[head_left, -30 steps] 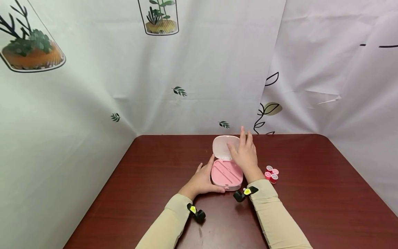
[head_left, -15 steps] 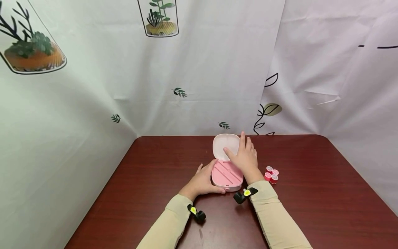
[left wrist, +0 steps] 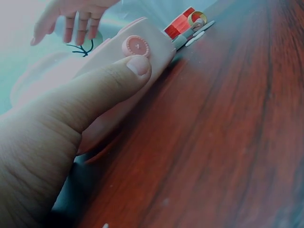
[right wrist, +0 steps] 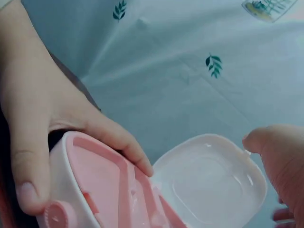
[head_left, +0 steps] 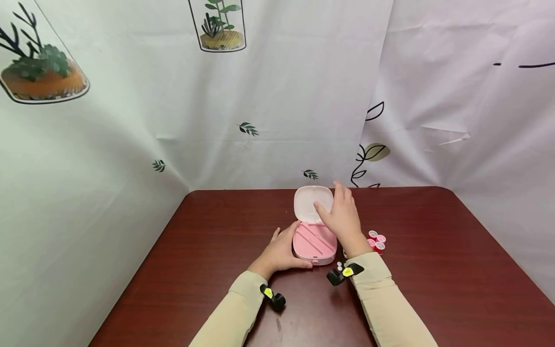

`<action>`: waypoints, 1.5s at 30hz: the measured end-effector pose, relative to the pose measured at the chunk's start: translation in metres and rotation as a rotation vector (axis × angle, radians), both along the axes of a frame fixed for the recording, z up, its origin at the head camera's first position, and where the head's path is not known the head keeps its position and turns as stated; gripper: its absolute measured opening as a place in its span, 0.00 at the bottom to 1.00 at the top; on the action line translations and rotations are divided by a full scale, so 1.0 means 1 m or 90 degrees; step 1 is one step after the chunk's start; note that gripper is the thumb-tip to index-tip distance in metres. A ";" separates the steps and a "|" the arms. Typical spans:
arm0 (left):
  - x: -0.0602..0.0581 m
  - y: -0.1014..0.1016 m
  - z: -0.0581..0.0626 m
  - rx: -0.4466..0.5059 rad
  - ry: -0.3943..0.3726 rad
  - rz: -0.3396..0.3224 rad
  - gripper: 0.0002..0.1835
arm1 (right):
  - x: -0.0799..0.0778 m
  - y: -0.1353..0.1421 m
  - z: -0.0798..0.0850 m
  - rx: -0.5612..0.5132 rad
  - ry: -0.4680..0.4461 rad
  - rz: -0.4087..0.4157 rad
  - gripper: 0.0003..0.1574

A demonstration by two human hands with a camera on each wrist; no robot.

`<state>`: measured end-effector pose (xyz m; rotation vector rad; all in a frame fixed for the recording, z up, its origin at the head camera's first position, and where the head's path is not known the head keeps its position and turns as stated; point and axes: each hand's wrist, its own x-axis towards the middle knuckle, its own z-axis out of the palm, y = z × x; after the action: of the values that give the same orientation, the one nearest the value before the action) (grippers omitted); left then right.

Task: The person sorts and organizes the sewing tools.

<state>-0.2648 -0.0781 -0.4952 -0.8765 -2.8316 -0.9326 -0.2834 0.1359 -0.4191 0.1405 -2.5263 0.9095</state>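
A small pink-and-white case (head_left: 315, 241) sits on the table with its translucent white lid (head_left: 307, 202) raised at the back. Slanting dividers (right wrist: 124, 194) cross its pink inside. My left hand (head_left: 281, 249) grips the case's left side, the thumb by the round pink button (left wrist: 137, 46) at the front and fingers curved round the rear edge. To the right of the lid is my right hand (head_left: 344, 217), fingers extended upward and holding nothing. Its thumb reaches close to the lid's rim in the right wrist view.
Several small red spool-like cylinders with white rims (head_left: 379, 246) stand right of the case, partly behind the right wrist. Small white pieces (head_left: 339, 266) and a gold ring (left wrist: 197, 19) lie beside the case. Printed fabric (head_left: 277, 96) hangs behind the table (head_left: 217, 270).
The lid looks slightly more upright than a second ago. My right hand shifts slightly beside it, with its fingers closer together. My left hand keeps its hold, its index finger drawn a little lower.
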 end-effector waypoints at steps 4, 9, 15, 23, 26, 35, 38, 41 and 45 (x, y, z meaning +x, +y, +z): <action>0.000 -0.001 0.001 -0.009 0.001 0.012 0.70 | 0.007 -0.007 0.007 0.033 0.000 0.056 0.32; -0.001 -0.001 0.000 -0.010 -0.003 0.014 0.69 | 0.017 -0.022 0.007 0.140 -0.079 0.170 0.17; 0.000 0.001 -0.001 -0.008 -0.004 0.012 0.69 | 0.030 -0.034 0.003 0.247 -0.173 0.219 0.25; 0.001 0.001 -0.002 -0.002 -0.003 0.012 0.70 | 0.028 -0.031 0.000 0.255 -0.216 0.201 0.20; 0.001 0.001 -0.002 -0.001 -0.011 0.015 0.72 | 0.026 -0.030 -0.001 0.248 -0.211 0.207 0.19; -0.001 0.002 0.000 -0.001 -0.020 0.017 0.74 | 0.022 -0.022 0.008 0.217 -0.205 0.221 0.24; -0.001 0.001 0.000 -0.005 -0.017 0.021 0.74 | 0.022 -0.016 0.014 0.201 -0.187 0.232 0.24; -0.001 0.001 0.000 -0.008 -0.014 0.020 0.73 | 0.020 -0.008 0.018 0.189 -0.170 0.240 0.24; 0.000 0.001 0.000 -0.004 -0.009 0.016 0.74 | 0.019 0.004 0.025 0.177 -0.143 0.247 0.25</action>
<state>-0.2652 -0.0772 -0.4951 -0.8356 -2.8511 -0.9314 -0.2646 0.1402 -0.3938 0.6695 -2.8856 0.7369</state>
